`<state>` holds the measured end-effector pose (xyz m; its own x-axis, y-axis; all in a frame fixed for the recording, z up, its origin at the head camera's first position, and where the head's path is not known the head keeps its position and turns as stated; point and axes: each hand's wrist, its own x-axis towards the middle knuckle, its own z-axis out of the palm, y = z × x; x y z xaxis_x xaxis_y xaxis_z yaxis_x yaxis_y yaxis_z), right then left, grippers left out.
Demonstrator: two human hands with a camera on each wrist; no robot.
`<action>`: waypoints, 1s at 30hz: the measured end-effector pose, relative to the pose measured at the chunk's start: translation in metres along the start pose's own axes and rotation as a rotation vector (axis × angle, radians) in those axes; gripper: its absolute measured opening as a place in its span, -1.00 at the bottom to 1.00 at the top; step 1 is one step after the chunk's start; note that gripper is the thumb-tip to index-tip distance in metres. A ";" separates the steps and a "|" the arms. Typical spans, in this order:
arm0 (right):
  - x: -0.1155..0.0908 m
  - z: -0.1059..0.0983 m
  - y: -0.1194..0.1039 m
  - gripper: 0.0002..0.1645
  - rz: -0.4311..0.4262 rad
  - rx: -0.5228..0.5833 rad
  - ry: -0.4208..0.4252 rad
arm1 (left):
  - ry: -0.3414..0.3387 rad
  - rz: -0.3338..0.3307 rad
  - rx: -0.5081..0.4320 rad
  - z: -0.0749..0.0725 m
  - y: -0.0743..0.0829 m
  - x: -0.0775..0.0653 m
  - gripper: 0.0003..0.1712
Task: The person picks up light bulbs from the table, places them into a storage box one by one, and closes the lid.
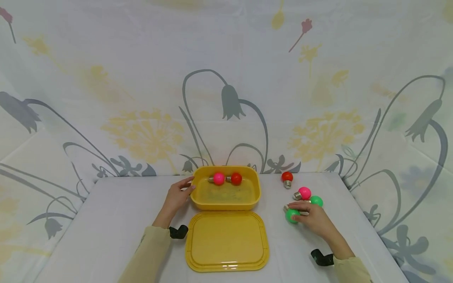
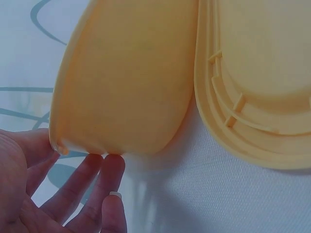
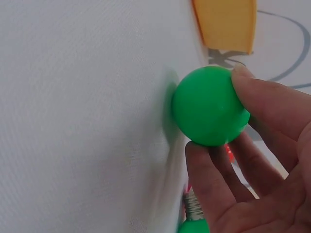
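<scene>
My left hand (image 1: pixel 176 200) holds the left end of a yellow plastic box (image 1: pixel 226 207), thumb at the rim and fingertips on the outer wall. Inside the box lie a pink bulb (image 1: pixel 219 179) and a red bulb (image 1: pixel 236 179). Thumb and fingers of my right hand (image 1: pixel 313 220) pinch a green bulb (image 1: pixel 292 215) by its round globe. In the right wrist view the green globe (image 3: pixel 209 106) is close beside the white cloth. Beyond this hand lie another green bulb (image 1: pixel 316 201), a pink bulb (image 1: pixel 304 192) and a red bulb (image 1: pixel 287 176).
A yellow lid (image 1: pixel 227 241) lies flat in front of the box, its ridged edge upward. White cloth (image 1: pixel 106 228) covers the table. A patterned curtain (image 1: pixel 226 98) hangs behind the box and along both sides. Each wrist carries a black camera mount (image 1: pixel 178 232).
</scene>
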<state>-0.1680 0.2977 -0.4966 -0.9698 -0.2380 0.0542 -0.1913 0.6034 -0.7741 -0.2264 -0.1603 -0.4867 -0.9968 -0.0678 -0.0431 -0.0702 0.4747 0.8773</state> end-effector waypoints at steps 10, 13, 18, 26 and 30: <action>0.002 0.000 -0.008 -0.55 0.228 0.064 -0.059 | 0.014 -0.001 -0.018 0.001 -0.002 -0.001 -0.50; 0.003 0.000 -0.009 -0.54 0.262 0.088 -0.057 | 0.026 0.005 -0.013 0.001 -0.002 -0.002 -0.51; 0.002 0.001 -0.010 -0.53 0.266 0.115 -0.057 | 0.022 -0.004 -0.016 0.001 -0.001 -0.002 -0.51; 0.001 0.000 -0.009 -0.57 0.215 0.116 -0.054 | 0.004 -0.026 -0.024 0.002 -0.002 -0.001 -0.50; 0.000 0.001 -0.007 -0.58 0.197 0.117 -0.037 | 0.006 -0.038 -0.023 0.002 -0.001 -0.001 -0.50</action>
<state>-0.1661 0.2927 -0.4913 -0.9800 -0.1537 -0.1268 0.0219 0.5491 -0.8355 -0.2257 -0.1585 -0.4887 -0.9932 -0.0906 -0.0736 -0.1068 0.4511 0.8860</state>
